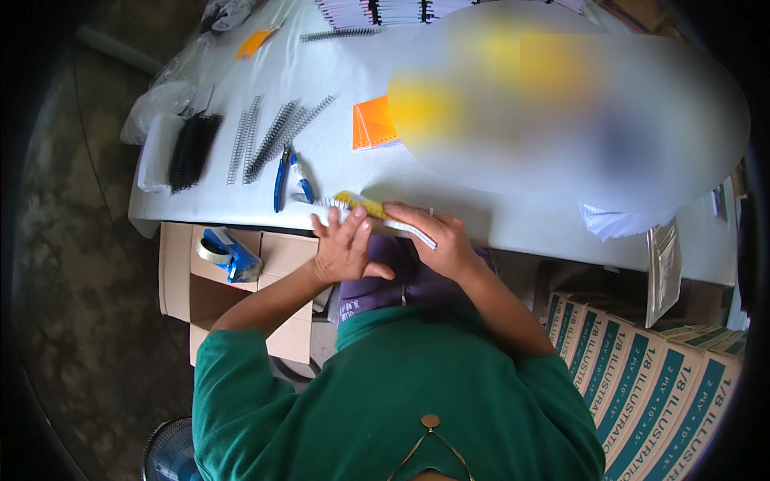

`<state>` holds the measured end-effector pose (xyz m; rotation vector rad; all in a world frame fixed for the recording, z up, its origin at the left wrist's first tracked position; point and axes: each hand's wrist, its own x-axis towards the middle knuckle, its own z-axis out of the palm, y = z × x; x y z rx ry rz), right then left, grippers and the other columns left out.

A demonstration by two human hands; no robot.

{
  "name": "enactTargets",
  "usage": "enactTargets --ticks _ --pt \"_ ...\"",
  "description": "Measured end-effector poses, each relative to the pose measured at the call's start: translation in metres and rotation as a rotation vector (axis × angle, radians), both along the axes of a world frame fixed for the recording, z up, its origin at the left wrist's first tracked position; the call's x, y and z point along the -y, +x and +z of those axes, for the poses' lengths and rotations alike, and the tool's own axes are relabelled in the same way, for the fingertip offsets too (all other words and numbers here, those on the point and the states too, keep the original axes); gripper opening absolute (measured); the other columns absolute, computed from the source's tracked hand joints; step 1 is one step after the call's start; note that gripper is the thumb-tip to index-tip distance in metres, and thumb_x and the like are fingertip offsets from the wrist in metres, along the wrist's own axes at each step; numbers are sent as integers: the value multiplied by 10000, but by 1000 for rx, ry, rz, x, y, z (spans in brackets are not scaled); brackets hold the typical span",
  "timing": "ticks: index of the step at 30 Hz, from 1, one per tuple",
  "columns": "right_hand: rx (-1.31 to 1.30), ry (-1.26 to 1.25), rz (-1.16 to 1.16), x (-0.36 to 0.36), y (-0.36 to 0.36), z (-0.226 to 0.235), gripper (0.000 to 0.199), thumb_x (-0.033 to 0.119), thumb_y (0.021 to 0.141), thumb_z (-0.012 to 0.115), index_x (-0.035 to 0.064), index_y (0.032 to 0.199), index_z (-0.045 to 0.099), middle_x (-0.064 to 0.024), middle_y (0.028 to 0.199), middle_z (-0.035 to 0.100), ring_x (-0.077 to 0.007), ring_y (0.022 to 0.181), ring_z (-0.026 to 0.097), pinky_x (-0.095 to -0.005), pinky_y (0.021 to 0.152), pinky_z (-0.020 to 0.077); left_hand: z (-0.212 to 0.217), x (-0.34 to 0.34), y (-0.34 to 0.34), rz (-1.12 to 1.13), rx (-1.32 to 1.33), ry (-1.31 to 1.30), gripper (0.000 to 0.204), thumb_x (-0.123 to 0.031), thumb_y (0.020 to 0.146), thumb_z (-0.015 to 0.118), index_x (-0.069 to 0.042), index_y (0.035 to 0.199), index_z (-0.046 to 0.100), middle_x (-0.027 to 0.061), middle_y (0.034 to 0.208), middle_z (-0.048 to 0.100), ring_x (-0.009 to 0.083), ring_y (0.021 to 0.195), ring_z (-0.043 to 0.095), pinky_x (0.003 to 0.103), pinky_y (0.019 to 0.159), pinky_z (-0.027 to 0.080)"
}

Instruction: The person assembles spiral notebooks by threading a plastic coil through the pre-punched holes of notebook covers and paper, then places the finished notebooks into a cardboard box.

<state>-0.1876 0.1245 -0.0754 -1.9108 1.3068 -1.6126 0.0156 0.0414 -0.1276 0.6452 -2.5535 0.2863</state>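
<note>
My right hand (439, 237) is closed around a thin notebook (409, 228) with a yellow cover and white page edges, tilted at the near table edge. A wire or plastic spiral coil (322, 202) sticks out from the notebook's left end. My left hand (343, 247) has its fingers spread, with the fingertips against or very near the coil; actual contact is hard to make out. Just beyond it lie blue-handled pliers (280, 180) and a second blue-handled tool (301, 179). Loose dark spiral coils (273, 140) are spread farther back on the table.
A dark bundle of coils (192, 152) lies at the table's left beside plastic bags (164, 100). Orange sheets (370, 124) lie mid-table; a blurred patch hides the right. Below are an open cardboard box (178, 276) with a blue tape dispenser (234, 255), stacked cartons (642, 377) and a fan (170, 453).
</note>
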Motion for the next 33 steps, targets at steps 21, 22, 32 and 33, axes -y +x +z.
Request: enactTargets --ticks 21,22,32,33 --pt "458 445 85 3 -33 7 267 80 867 575 -53 1098 584 -87 984 651 -104 869 572 -241 809 463 151 98 -36 -99 118 1585 199 -199 857 613 -31 965 606 -14 690 551 56 590 447 202 572 386" --pt "463 449 81 3 -32 6 265 74 866 574 -49 1101 585 -89 988 651 -104 871 572 -242 810 463 152 103 -37 -78 188 1600 196 -193 851 620 -31 961 608 -13 693 558 61 596 459 208 589 396" --pt "250 262 -35 -1 -24 5 260 37 848 571 -6 1104 593 -126 940 664 -137 784 621 -254 717 488 165 87 -57 -343 212 979 251 -151 729 725 -38 941 651 84 874 635 199 867 573 314 816 423" --pt "235 226 -56 0 -23 4 260 48 850 572 5 1106 594 -132 926 664 -148 750 631 -256 689 491 168 86 -60 -344 269 958 255 -152 731 723 -35 945 649 95 886 638 206 858 577 317 811 429"
